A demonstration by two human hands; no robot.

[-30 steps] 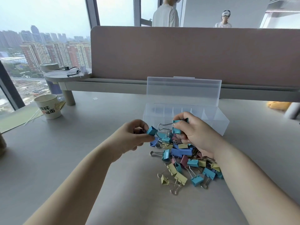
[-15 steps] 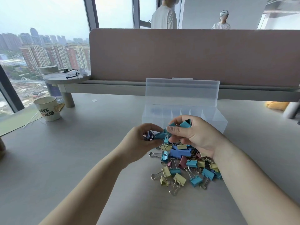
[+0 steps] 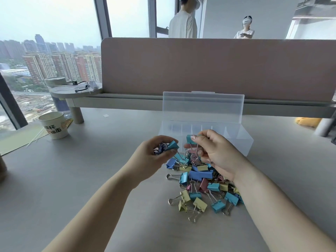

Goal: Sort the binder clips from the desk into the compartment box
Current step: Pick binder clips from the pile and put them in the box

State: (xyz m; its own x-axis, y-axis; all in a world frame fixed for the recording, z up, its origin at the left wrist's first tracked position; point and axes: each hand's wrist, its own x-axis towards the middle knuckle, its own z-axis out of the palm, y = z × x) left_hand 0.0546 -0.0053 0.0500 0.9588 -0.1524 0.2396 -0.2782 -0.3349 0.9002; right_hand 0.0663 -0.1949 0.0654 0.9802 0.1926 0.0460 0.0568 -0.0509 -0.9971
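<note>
Above clip pile point(image 3: 201, 186), teal clips pinched in left hand point(image 3: 154, 153), right hand point(image 3: 216, 151)

Left hand point(image 3: 155, 155), right hand point(image 3: 217, 151): curled fingers

Two hands, left hand point(image 3: 154, 157) and right hand point(image 3: 218, 157), each pinching one teal clip: left clip point(image 3: 172, 144), right clip point(image 3: 189, 140). One clear box point(image 3: 243, 144). One pile point(image 3: 200, 186) of clips in four colours (teal, blue, yellow, pink), roughly twenty, too tangled for an exact count. One cup point(image 3: 54, 128). Two people, a standing person point(image 3: 182, 24) and a farther person point(image 3: 244, 31), behind one partition point(image 3: 218, 70).
</note>
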